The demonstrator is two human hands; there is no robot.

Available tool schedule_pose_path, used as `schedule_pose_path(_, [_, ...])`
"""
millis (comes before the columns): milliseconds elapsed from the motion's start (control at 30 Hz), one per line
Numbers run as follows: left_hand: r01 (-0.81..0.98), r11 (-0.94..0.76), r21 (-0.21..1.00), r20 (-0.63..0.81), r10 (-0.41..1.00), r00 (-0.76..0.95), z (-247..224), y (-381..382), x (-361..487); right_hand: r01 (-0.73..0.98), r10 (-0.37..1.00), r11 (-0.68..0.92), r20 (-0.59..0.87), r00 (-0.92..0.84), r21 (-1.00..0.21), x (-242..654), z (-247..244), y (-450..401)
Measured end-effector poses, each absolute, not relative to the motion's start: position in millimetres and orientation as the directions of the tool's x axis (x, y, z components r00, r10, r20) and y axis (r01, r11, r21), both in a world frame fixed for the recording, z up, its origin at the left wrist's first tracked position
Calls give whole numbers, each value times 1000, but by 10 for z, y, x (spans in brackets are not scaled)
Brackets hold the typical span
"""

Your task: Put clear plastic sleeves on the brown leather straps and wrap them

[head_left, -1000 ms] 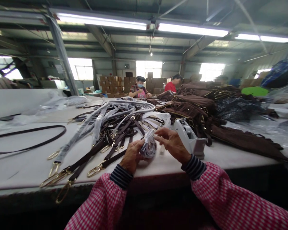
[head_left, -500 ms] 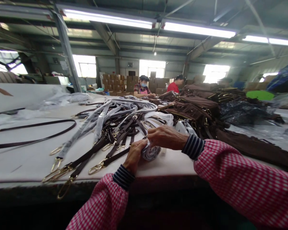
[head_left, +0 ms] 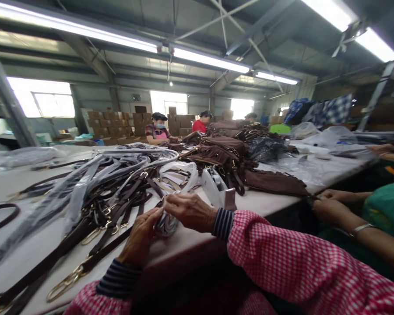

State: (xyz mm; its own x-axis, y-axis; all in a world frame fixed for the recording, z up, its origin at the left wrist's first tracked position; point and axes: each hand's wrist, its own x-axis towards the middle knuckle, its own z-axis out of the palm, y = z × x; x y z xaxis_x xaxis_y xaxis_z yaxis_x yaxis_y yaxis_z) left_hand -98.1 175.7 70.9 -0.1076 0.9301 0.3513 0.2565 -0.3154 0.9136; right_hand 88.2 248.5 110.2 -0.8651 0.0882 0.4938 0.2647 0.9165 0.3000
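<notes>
A coiled strap in clear wrapping (head_left: 167,226) sits between my hands at the table's front edge. My left hand (head_left: 138,239) is closed around its left side. From above and the right, my right hand (head_left: 191,211) pinches the top of the same coil; its fingertips hide what exactly they grip. Just left of my hands lie dark brown straps (head_left: 100,256) with gold clasps (head_left: 65,284). Behind the coil rests a clear plastic bag (head_left: 191,177) with pale strips in it. Beside that stands a white tape dispenser-like object (head_left: 213,187).
Plastic-wrapped straps (head_left: 85,188) heap across the table's left side. Brown fringed bags (head_left: 223,151) pile up behind. At right, a co-worker's hands (head_left: 335,205) are by the end of a flat brown piece (head_left: 276,183). Two co-workers sit across the table.
The view has swung right, bringing the co-worker in green into sight. Both my hands stay on the coil, in nearly the same hold.
</notes>
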Motion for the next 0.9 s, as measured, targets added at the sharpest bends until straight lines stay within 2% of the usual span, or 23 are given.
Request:
schedule_pose_path(100, [43,-141,989,146,981,-129,662,1766,-942,329,267,944,610,-746,-11,1289,1262,2551])
schedule_pose_path(167, [-26,-90,996,85,986,-144,619,1782,-933,447,490,859,653,-578,-249,1654,1415,2671])
schedule_pose_path(233, [-23,-99,995,94,984,-152,588,1798,-933,565,774,627,511,-374,-536,2000,1535,2813])
schedule_pose_path(267, [-12,-110,994,107,983,-151,579,1805,-935,585,872,489,378,-310,-647,2143,1566,2874])
schedule_pose_path(300, [2,-120,993,119,982,-148,573,1810,-937,598,916,399,282,-284,-695,2258,1575,2920])
schedule_pose_path(367, [27,-137,990,140,980,-143,566,1820,-945,603,953,274,126,-277,-749,2399,1536,2962])
schedule_pose_path(500, [37,-136,990,140,981,-137,550,1828,-964,549,962,146,-11,-272,-823,2421,1386,2939])
schedule_pose_path(667, [21,-144,989,145,978,-148,544,1817,-959,442,979,43,-51,-198,-896,2347,1337,2963])
schedule_pose_path(900, [-20,-144,989,139,978,-155,582,1809,-934,286,999,-49,-50,1,-957,2212,1259,2992])
